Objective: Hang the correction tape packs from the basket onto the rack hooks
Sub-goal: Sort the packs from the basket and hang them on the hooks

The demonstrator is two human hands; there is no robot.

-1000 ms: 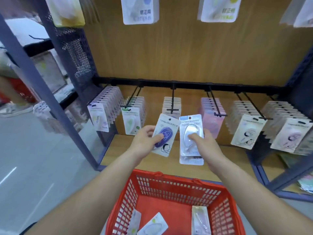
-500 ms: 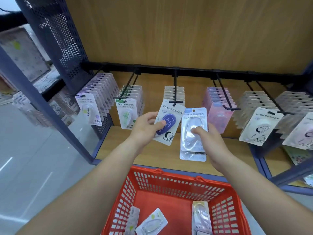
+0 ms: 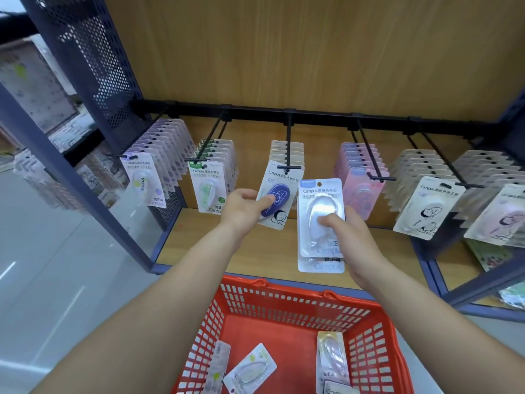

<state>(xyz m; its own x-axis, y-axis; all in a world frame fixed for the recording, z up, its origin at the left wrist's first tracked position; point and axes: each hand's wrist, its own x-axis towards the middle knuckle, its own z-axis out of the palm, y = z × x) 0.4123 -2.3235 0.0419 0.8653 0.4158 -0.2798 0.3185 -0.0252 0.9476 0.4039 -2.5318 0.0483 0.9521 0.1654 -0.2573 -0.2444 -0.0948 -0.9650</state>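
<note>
The left hand (image 3: 244, 211) has its grip clamped on a purple correction tape pack (image 3: 279, 193). The thumb presses the dark blister on the front and the fingers curl behind the card. The pack is tilted, with its top edge right at the crossbar tip of the centre hook (image 3: 288, 143). I cannot tell whether the hang hole is over the tip.

Just right of this grip, the right hand (image 3: 353, 240) has its grip clamped on two clear packs (image 3: 319, 203) stacked one behind the other. The thumb lies across the front blister, and the back card shows below the front one. They are held upright in the air, on no hook, close beside the purple pack.

Behind the grips, more packs hang along the centre hook. To the left hang a green-labelled row (image 3: 208, 189) and, farther out, a lilac row (image 3: 142, 180). To the right hang a pink row (image 3: 360, 180) and then white cartoon-printed rows (image 3: 426, 209). The hooks run from a dark rail (image 3: 318, 116) across a wooden back panel (image 3: 312, 52). Under the hands lies the wooden shelf (image 3: 196, 240).

Below both grips and nearer the person stands the red basket (image 3: 284, 305), with loose packs in it. One has a green dot (image 3: 250, 368), one leans at the left wall (image 3: 217, 362), and one lies by the right wall (image 3: 331, 356).
</note>
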